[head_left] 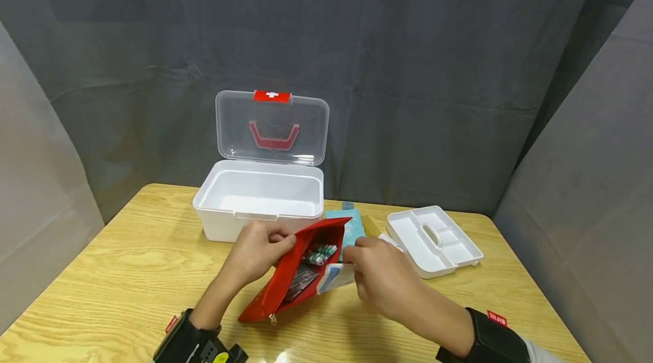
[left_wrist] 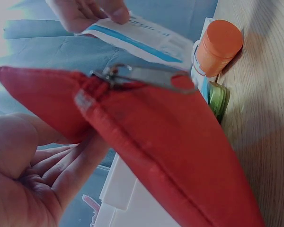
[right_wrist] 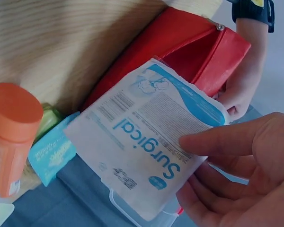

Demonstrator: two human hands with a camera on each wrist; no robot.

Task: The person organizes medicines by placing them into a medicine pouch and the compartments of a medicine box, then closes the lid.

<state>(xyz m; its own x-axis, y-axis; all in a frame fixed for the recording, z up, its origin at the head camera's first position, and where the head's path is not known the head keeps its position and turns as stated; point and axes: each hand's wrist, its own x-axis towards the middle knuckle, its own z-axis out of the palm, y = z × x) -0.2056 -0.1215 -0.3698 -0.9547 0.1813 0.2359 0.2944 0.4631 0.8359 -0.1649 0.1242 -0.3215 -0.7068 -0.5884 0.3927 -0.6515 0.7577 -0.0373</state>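
Observation:
My left hand (head_left: 260,252) grips the upper edge of a red zip pouch (head_left: 284,278), which stands tilted on the table with its mouth open. Inside the pouch lie a pack of small green-and-white items (head_left: 321,253) and a dark printed packet (head_left: 302,281). A flat white-and-blue packet printed "Surgical" (right_wrist: 128,142) is pinched between thumb and fingers of my right hand (head_left: 385,278), at the right side of the pouch's opening. In the left wrist view, the metal zip pull (left_wrist: 154,77) hangs at the pouch's end.
A white box (head_left: 224,226) with its clear lid (head_left: 234,125) raised stands behind the pouch. At the right lies a white compartment tray (head_left: 413,232). Between them are a light blue packet (head_left: 353,231) and a yellow item (head_left: 369,227). An orange-capped bottle (right_wrist: 12,113) and a green item (left_wrist: 218,101) stand nearby.

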